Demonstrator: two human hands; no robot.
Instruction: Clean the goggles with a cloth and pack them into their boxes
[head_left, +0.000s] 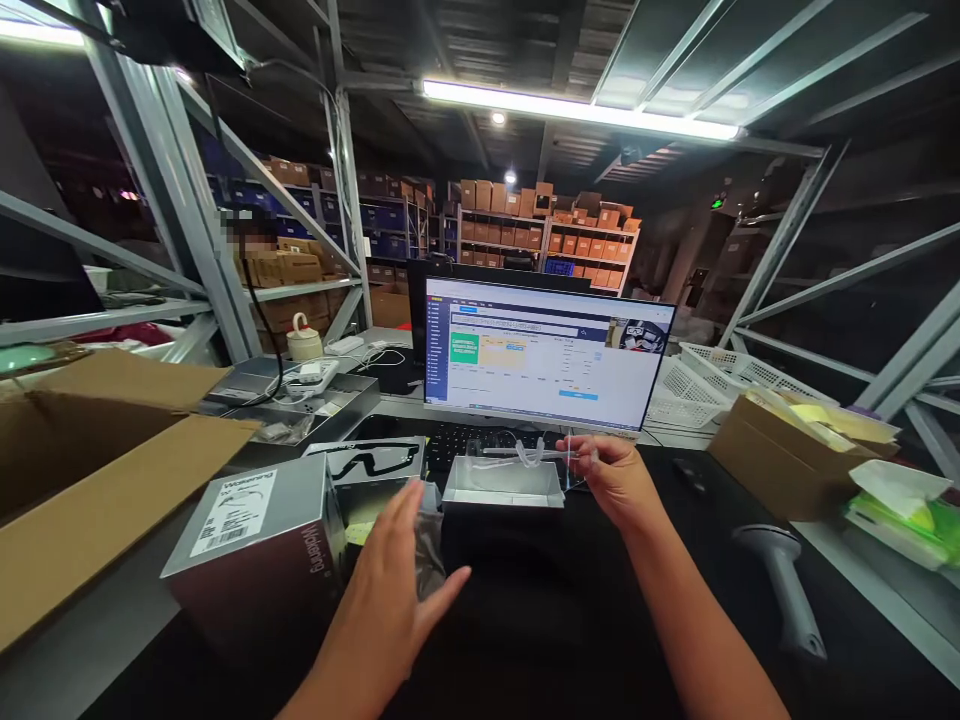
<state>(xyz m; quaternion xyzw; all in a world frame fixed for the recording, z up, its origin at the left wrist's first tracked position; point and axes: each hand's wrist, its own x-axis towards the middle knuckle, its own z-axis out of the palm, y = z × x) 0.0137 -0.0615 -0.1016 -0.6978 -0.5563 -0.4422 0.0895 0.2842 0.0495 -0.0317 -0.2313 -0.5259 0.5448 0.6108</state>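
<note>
My right hand [619,475] pinches the end of a pair of clear-framed glasses [529,455], held above a small open box [502,495] with a white inside. My left hand [390,585] is open, thumb spread away from the fingers, holding nothing. Just behind it is a dark grey bag or pouch [430,555], partly hidden by the fingers; whether they touch I cannot tell. Left of that hand stands a silver Wakening box [251,530] with a white label. A flatter box printed with black glasses [375,460] lies behind it.
A monitor [540,360] and keyboard [446,440] stand at the back. A barcode scanner [784,590] and mouse [690,475] lie on the right. An open carton [112,440] fills the left side; another carton [780,460], white baskets [686,390] and a tissue pack [904,515] are at right.
</note>
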